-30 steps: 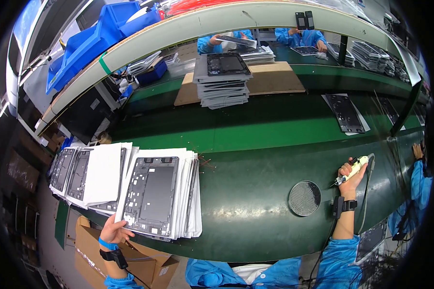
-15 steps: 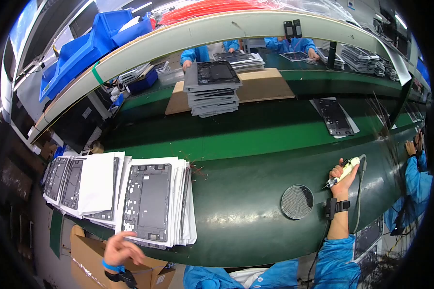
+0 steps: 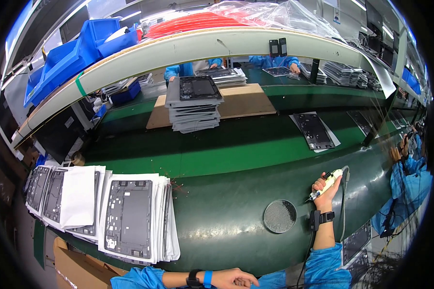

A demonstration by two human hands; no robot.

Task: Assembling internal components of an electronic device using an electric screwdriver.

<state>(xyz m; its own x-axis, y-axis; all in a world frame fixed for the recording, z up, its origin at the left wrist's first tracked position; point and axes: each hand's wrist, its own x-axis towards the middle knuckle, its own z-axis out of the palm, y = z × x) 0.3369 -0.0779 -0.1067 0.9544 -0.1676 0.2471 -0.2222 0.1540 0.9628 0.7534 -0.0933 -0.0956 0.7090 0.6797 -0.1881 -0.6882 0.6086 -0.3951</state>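
My right hand (image 3: 327, 193) grips a cream electric screwdriver (image 3: 332, 181), its dark tip pointing down and left. A grey cable runs from its back end along my forearm. Left of that wrist lies a round dish with a grey mesh-like surface (image 3: 280, 216). My left hand (image 3: 237, 278) is low at the bench's front edge, in front of my body, fingers loosely extended and nothing visible in them. Its lower part is cut off by the picture's edge. To the left, tablet-shaped dark panels (image 3: 128, 217) lie on stacks of white sheets, one partly covered by a white sheet (image 3: 78, 196).
A shelf beam (image 3: 197, 44) crosses above the bench, carrying blue bins (image 3: 77, 55). Beyond the green strip stands a tall stack of panels (image 3: 193, 113) on a brown board. Another panel (image 3: 315, 131) lies far right. Co-workers in blue sleeves sit opposite and at right. A cardboard box (image 3: 84, 269) stands below.
My left hand has moved from the front of the panel stack rightward to the bench edge before my body. The right hand still holds the screwdriver. The whole view has shifted somewhat.
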